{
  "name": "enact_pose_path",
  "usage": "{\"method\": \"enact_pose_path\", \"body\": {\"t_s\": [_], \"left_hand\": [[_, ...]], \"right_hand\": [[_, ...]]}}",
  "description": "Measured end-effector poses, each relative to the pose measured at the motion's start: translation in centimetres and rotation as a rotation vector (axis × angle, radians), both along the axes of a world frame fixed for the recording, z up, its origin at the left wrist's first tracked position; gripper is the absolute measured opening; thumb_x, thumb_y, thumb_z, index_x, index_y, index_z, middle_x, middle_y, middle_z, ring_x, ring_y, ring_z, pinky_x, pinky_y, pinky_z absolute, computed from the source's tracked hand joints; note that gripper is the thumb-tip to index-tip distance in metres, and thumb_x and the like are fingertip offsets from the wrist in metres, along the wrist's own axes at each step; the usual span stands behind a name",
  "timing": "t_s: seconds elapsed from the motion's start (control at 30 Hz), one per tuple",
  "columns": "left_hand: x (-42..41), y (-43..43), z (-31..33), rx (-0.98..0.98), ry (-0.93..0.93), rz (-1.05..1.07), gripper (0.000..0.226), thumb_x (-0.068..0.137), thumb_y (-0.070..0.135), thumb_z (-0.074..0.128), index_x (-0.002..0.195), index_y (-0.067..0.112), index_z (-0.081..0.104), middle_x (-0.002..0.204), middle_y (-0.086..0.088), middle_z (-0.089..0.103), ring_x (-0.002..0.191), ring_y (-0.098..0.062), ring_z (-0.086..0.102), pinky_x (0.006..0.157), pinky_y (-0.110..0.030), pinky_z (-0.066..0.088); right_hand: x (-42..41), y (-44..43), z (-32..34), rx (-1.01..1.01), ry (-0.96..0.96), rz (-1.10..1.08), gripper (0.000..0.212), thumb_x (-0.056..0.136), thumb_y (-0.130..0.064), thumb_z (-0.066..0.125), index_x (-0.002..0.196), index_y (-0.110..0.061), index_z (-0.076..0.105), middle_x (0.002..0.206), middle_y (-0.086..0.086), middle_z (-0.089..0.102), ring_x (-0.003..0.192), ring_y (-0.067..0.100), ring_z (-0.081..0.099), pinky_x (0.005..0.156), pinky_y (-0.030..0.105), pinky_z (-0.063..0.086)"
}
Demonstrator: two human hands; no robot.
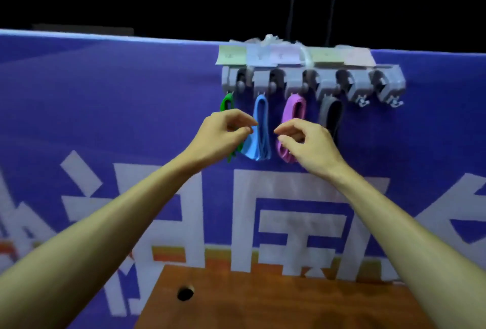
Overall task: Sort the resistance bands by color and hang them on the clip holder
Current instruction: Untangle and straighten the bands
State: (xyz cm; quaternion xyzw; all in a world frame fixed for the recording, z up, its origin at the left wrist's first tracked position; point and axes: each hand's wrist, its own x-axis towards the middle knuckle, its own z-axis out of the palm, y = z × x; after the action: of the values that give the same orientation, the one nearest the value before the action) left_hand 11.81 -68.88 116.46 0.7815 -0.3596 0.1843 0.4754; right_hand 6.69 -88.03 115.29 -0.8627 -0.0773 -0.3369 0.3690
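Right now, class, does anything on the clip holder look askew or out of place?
Mostly tidy. The blue bands splay leftward at the bottom, below where the left grip pinches their edge, while the grey bands hang straight. The paper labels above the clip holder overlap crookedly.

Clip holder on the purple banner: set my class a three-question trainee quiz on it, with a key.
1. True or false: red bands hang from the clip holder.
2. Which colour hangs between the green bands and the purple bands? A blue, B yellow, C white.
3. How many colours of band hang there?
Key: 1 false; 2 A, the blue bands; 3 four, counting the dark grey bands.
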Motion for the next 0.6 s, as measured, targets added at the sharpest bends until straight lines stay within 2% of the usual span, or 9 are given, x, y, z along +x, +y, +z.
{"method": "enact_pose_path", "body": {"t_s": [0.1, 0.23, 0.33, 0.43, 0.47, 0.53, 0.6], "left_hand": [[0.4, 4.6, -4.4, -0.01, 0.143, 0.028, 0.02, 0.087, 0.008, 0.059, 0.093, 0.022, 0.072, 0.091, 0.007, 0.073, 0.089, -0.008, 0.067, 0.082, -0.025, 0.051], [0.8, 10.5, -11.0, -0.038, 0.351, 0.079, 0.022, 0.09, 0.006, 0.057, 0.099, 0.021, 0.07, 0.097, 0.003, 0.071, 0.093, -0.008, 0.066, 0.084, -0.025, 0.049], [0.8, 14.3, -17.0, 0.051, 0.553, 0.113, 0.026, 0.09, 0.007, 0.056, 0.11, 0.021, 0.067, 0.104, 0.005, 0.069, 0.095, -0.002, 0.063, 0.077, -0.013, 0.047], [-0.2, 17.3, -23.9, 0.14, 0.72, 0.135, 0.023, 0.09, 0.005, 0.057, 0.106, 0.019, 0.065, 0.101, 0.004, 0.067, 0.088, -0.001, 0.06, 0.065, -0.005, 0.043], [-0.6, 18.2, -26.3, 0.165, 0.774, 0.146, 0.021, 0.089, 0.005, 0.058, 0.105, 0.017, 0.065, 0.101, 0.002, 0.066, 0.09, -0.005, 0.06, 0.068, -0.007, 0.045], [-1.6, 19.8, -31.0, 0.191, 0.895, 0.156, 0.02, 0.089, 0.005, 0.059, 0.107, 0.011, 0.065, 0.102, -0.003, 0.066, 0.095, -0.012, 0.06, 0.081, -0.022, 0.047], [-3.0, 21.0, -35.0, 0.231, 0.996, 0.173, 0.018, 0.089, 0.005, 0.059, 0.105, 0.011, 0.065, 0.097, -0.003, 0.064, 0.091, -0.013, 0.059, 0.08, -0.025, 0.046]], "right_hand": [[1.1, 4.3, -4.5, -0.059, 0.156, 0.057, 0.015, 0.088, -0.011, 0.062, 0.098, -0.017, 0.071, 0.088, -0.012, 0.068, 0.075, -0.003, 0.06, 0.073, 0.013, 0.046], [1.8, 9.3, -12.1, -0.135, 0.441, 0.138, 0.014, 0.092, -0.02, 0.061, 0.102, -0.023, 0.07, 0.089, -0.017, 0.065, 0.079, -0.004, 0.06, 0.072, 0.014, 0.044], [1.3, 12.5, -18.4, -0.234, 0.673, 0.225, 0.021, 0.094, -0.025, 0.06, 0.113, -0.021, 0.067, 0.105, -0.011, 0.063, 0.095, 0.004, 0.059, 0.084, 0.019, 0.047], [1.0, 15.2, -24.7, -0.277, 0.838, 0.266, 0.023, 0.092, -0.027, 0.062, 0.114, -0.021, 0.067, 0.112, -0.006, 0.064, 0.104, 0.01, 0.058, 0.09, 0.025, 0.047], [1.0, 16.0, -26.9, -0.262, 0.911, 0.266, 0.023, 0.092, -0.027, 0.062, 0.113, -0.021, 0.068, 0.113, -0.004, 0.066, 0.105, 0.013, 0.06, 0.091, 0.026, 0.047], [0.7, 17.5, -30.9, -0.216, 1.05, 0.247, 0.023, 0.089, -0.026, 0.062, 0.112, -0.023, 0.068, 0.112, 0.0, 0.068, 0.107, 0.018, 0.062, 0.088, 0.026, 0.046], [0.1, 18.7, -34.3, -0.167, 1.114, 0.231, 0.024, 0.088, -0.024, 0.062, 0.11, -0.023, 0.069, 0.11, 0.001, 0.068, 0.106, 0.02, 0.062, 0.084, 0.025, 0.046]]}}
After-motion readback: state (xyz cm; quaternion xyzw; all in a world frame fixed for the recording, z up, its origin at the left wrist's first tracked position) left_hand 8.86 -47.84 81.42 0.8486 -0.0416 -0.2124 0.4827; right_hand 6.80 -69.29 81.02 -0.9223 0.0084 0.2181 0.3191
